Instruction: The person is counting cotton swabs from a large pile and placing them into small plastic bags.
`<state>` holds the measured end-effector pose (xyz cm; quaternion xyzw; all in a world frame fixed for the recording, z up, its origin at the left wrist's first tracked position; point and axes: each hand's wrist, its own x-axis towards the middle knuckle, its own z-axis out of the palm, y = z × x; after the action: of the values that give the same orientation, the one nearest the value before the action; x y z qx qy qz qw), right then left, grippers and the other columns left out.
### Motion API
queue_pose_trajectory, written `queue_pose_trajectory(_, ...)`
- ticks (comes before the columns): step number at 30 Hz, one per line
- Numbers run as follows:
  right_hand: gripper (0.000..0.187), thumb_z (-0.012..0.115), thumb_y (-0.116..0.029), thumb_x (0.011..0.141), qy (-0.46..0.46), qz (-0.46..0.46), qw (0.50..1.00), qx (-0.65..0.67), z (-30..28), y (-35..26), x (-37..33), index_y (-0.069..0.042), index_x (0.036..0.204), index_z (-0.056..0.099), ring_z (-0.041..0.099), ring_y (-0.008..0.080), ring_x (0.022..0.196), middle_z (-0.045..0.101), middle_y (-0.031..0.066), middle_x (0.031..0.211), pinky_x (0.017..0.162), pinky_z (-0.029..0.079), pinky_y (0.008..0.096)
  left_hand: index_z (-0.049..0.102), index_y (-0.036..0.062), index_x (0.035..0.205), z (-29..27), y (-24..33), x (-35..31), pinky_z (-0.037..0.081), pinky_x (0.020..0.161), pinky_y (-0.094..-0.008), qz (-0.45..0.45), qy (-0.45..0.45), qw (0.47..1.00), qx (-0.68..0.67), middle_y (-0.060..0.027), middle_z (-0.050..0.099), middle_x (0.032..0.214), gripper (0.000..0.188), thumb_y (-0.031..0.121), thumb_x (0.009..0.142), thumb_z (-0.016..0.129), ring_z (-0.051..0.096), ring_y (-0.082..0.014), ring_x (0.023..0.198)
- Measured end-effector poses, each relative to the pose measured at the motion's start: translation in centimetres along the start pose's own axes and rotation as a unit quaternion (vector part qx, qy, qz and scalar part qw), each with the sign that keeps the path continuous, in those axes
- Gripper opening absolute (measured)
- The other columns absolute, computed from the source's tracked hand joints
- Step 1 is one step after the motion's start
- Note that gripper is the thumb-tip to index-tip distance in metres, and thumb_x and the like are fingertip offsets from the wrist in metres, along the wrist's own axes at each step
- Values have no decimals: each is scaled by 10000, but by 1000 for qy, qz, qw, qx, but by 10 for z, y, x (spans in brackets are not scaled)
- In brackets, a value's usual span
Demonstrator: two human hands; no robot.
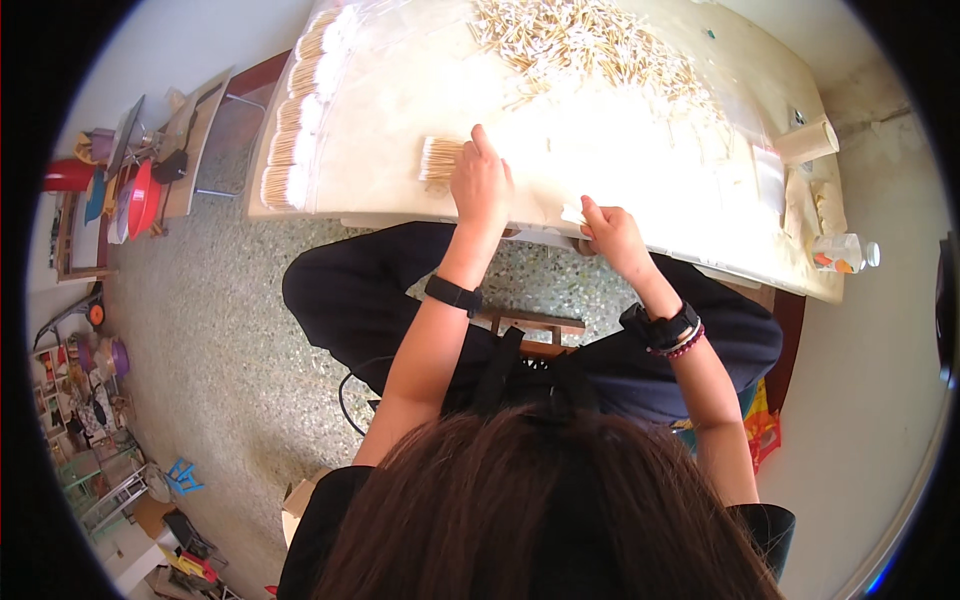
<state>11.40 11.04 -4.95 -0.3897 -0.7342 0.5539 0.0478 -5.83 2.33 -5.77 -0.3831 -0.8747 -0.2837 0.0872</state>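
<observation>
Left hand [480, 180] is gripping a swab bundle [438, 158] at the desk [400, 130] near edge; right hand [610, 232] is pinching a small clear bag [573, 213]. Approx 5 packed bundles [300, 100] are lying along left edge; big loose pile [590, 45] at far edge still unpacked, so prob early.

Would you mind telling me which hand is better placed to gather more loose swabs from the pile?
Probably the left hand: it lies farther onto the table, nearer the loose swab pile, though it grips a swab bundle. The right hand sits at the near edge.
</observation>
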Motion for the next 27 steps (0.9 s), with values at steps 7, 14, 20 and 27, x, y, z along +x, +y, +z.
queue_pose_trajectory(7,572,436,-420,919,-4,1,999,-37,5,1,-4,67,663,593,498,243,506,506,172,515,589,432,361,380,-46,1283,9,-7,-1,491,642,-376,19,-24,997,67,-135,563,796,568,40,757,577,562,-274,770)
queue_pose_trajectory(14,565,430,-410,922,8,-12,998,-54,4,2,-6,50,636,593,500,249,497,498,164,503,583,430,356,320,-9,1336,5,-9,2,470,675,-432,-11,-71,997,41,-157,589,868,607,75,783,554,573,-309,814)
queue_pose_trajectory(20,558,428,-401,923,6,-10,999,-50,1,5,-2,34,604,573,523,266,507,500,167,503,594,437,362,294,31,1356,0,-12,-3,469,666,-364,-64,-101,984,-130,-125,567,795,623,48,794,563,581,-268,733)
queue_pose_trajectory(27,546,429,-399,921,80,-27,995,-44,-6,-2,12,19,602,576,540,271,513,510,162,510,603,445,361,294,44,1346,0,21,-35,452,665,-303,4,-183,924,-335,-73,526,801,561,16,843,539,538,-169,726)
